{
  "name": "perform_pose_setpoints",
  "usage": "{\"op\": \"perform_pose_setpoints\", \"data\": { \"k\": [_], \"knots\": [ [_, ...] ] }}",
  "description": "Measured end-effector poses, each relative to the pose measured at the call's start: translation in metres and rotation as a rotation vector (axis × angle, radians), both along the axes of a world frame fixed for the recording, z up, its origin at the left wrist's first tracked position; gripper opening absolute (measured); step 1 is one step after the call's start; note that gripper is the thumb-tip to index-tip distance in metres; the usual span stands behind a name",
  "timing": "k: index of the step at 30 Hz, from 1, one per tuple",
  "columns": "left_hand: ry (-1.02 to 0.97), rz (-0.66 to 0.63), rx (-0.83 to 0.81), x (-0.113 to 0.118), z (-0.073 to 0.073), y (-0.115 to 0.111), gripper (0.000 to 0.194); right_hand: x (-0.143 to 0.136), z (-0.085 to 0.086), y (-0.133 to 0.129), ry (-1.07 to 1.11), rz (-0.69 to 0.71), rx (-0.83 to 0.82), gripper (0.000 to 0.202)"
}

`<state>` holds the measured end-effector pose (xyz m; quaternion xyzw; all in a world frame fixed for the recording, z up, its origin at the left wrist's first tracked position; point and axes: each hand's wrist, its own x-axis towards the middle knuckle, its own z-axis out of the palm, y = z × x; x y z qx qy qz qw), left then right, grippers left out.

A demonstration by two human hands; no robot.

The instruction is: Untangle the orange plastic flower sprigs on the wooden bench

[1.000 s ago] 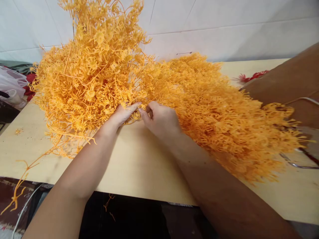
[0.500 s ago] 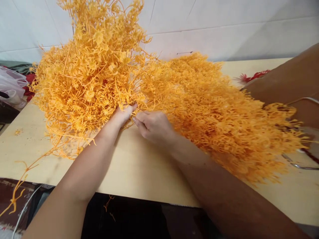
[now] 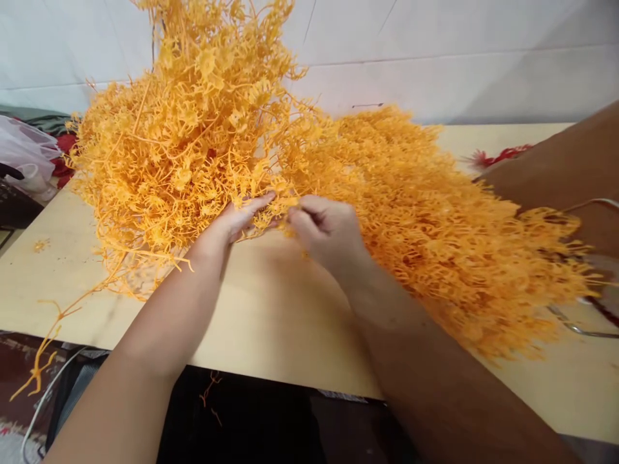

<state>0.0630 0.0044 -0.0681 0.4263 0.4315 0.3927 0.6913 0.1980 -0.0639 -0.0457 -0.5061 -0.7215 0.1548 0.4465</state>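
Note:
A big heap of orange plastic flower sprigs rises at the left, with thin branching stems and small star-shaped blossoms. My left hand reaches under its lower right edge, thumb stretched along some sprigs and the other fingers partly hidden beneath them; it holds these sprigs. Close by on the right, my right hand is closed in a pinch on the tip of an orange sprig between thumb and forefinger. Behind and beside my right wrist spreads a second orange pile, of finer strands.
Both piles lie on a pale wooden table against a white wall. One loose orange stem hangs over the front edge. A clear plastic bag is at the far left. Red strands and a brown shape are at the right.
My right hand has moved a little right, away from my left hand, opening a gap with sprigs between them. My left thumb is more extended. The view has shifted slightly.

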Motion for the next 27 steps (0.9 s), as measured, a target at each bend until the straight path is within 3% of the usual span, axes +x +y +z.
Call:
{"op": "perform_pose_setpoints", "data": {
  "k": [2, 4, 7, 9, 11, 14, 18, 21, 25, 27],
  "knots": [
    [-0.029, -0.026, 0.014, 0.001, -0.002, 0.003, 0.037, 0.017, 0.001, 0.01, -0.035, -0.255, -0.061, 0.03],
    [-0.031, -0.026, 0.037, 0.001, -0.003, 0.004, 0.041, 0.029, 0.003, 0.015, -0.126, -0.415, -0.151, 0.029],
    [-0.019, -0.019, 0.054, 0.0, -0.006, 0.005, 0.045, 0.04, 0.002, 0.02, -0.253, -0.504, -0.258, 0.018],
    [-0.015, -0.016, 0.06, 0.0, -0.006, 0.005, 0.047, 0.043, -0.001, 0.022, -0.3, -0.54, -0.243, 0.008],
    [-0.016, -0.011, 0.073, 0.001, -0.007, 0.004, 0.049, 0.044, -0.005, 0.023, -0.327, -0.571, -0.174, 0.017],
    [-0.05, 0.001, 0.103, 0.004, -0.006, 0.002, 0.049, 0.041, -0.007, 0.022, -0.347, -0.568, -0.001, 0.031],
    [-0.147, 0.016, 0.151, 0.008, -0.004, -0.001, 0.044, 0.025, -0.002, 0.013, -0.316, -0.413, 0.194, 0.023],
    [-0.17, 0.047, 0.183, 0.01, -0.003, -0.003, 0.038, 0.009, -0.004, 0.009, -0.305, -0.307, 0.095, 0.016],
    [-0.162, 0.085, 0.177, 0.012, -0.003, -0.003, 0.036, 0.001, -0.015, 0.013, -0.287, -0.335, -0.175, 0.028],
    [-0.183, 0.088, 0.18, 0.012, -0.003, -0.003, 0.039, 0.001, -0.019, 0.016, -0.234, -0.349, -0.234, 0.03]
  ]
}}
